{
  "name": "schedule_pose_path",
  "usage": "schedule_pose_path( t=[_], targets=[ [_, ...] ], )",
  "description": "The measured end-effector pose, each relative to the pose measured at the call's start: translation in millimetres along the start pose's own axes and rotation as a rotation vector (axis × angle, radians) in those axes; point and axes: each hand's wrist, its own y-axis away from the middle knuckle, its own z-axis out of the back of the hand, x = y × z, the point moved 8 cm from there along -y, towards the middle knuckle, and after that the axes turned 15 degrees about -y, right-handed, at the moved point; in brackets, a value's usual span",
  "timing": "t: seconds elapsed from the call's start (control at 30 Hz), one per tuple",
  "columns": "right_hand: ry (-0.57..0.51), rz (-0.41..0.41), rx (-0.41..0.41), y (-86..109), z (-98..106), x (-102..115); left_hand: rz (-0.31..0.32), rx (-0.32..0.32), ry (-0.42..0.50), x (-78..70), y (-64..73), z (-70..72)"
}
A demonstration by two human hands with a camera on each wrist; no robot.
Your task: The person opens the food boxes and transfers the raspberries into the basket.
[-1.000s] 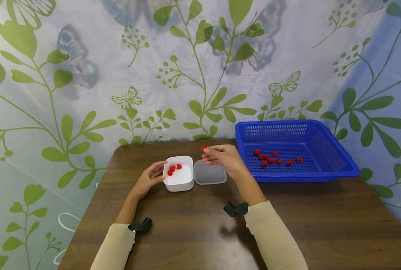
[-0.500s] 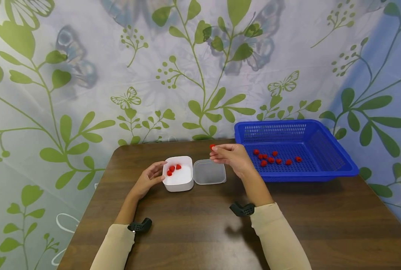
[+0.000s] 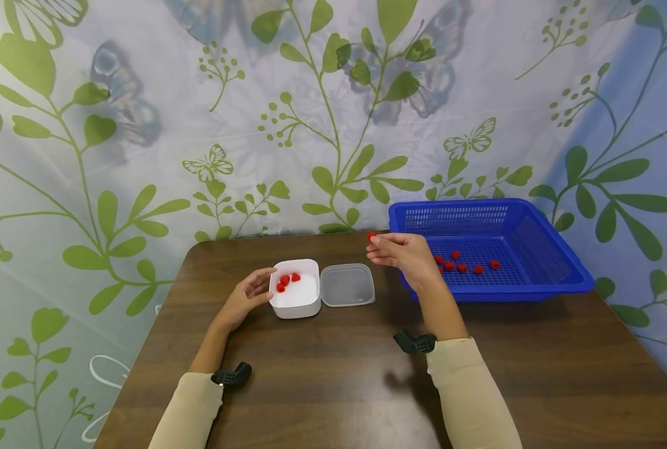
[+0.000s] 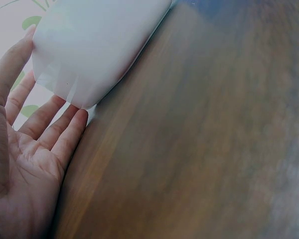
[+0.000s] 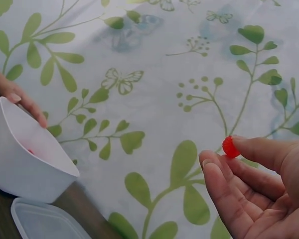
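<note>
My right hand (image 3: 405, 254) pinches a red raspberry (image 5: 231, 146) between thumb and fingers, raised beside the left end of the blue basket (image 3: 563, 288). My left hand (image 3: 247, 297) rests at the left side of a white square box (image 3: 296, 310). In the left wrist view its fingers (image 4: 65, 142) are spread and fairly straight, with the tips against the box wall. Inside the box lie three red raspberries (image 3: 285, 280). Several more raspberries (image 3: 462, 268) lie on the basket floor, some hidden behind my right hand.
A translucent lid (image 3: 347, 285) lies flat on the brown wooden table (image 3: 322, 380), right beside the box. Behind the table's back edge hangs a leaf-patterned cloth (image 3: 288, 118). The basket has high slotted walls and stands at the back right.
My right hand has moved steadily right with the pinched raspberry, from over the lid to the basket's left end. My left hand and the box have stayed put.
</note>
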Motion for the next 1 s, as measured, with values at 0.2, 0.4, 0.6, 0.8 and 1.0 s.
schedule_pose_path(
  t=[0.2,0.4,0.6,0.8,1.0],
  targets=[
    [0.02,0.014,-0.019,-0.2,12,7,0.002,-0.004,-0.009,-0.2,0.2,-0.1],
    [0.058,0.045,-0.047,1.9,26,16,-0.011,-0.008,-0.016,0.7,0.0,0.9],
    [0.061,0.055,-0.07,5.3,39,25,-0.01,-0.011,-0.006,0.2,0.0,0.6],
    [0.073,0.066,-0.094,9.9,52,36,-0.005,-0.012,-0.001,1.3,-0.6,0.2],
    [0.08,0.06,-0.13,13.4,68,44,-0.005,-0.01,0.002,2.1,-0.3,0.4]
  ],
)
